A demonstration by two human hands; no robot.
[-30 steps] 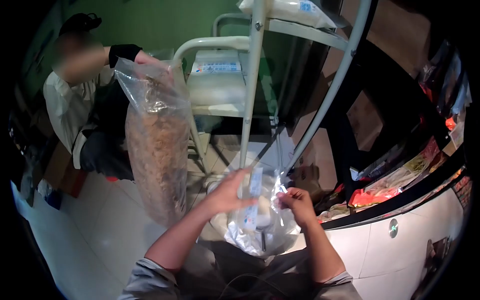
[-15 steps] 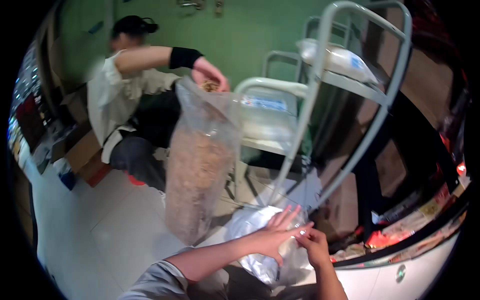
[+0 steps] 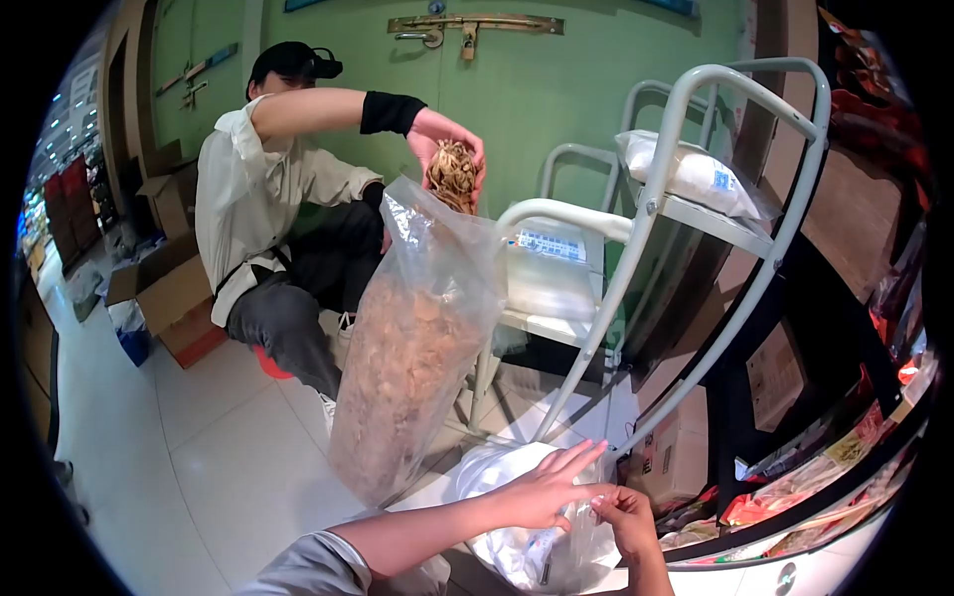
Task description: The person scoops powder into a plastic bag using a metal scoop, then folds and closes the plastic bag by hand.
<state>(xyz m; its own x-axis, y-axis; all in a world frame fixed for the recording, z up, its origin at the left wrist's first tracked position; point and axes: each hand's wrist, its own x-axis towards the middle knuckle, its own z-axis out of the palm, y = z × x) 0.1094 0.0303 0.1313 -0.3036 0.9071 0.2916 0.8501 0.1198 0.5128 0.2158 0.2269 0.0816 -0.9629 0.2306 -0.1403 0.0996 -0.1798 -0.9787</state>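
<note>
Bag (image 3: 487, 479) sat low beside the stand (image 3: 651, 189), its plastic (image 3: 594, 544) pinched by the right hand (image 3: 630, 515); the left hand (image 3: 542, 489) spread its fingers against it, grip unclear. Uneven pulling risked tearing the thin film or letting it slip.

Green door (image 3: 596, 74), pale tiled floor (image 3: 234, 452)

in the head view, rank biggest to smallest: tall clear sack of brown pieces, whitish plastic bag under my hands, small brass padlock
Tall clear sack of brown pieces
Whitish plastic bag
Small brass padlock
</note>
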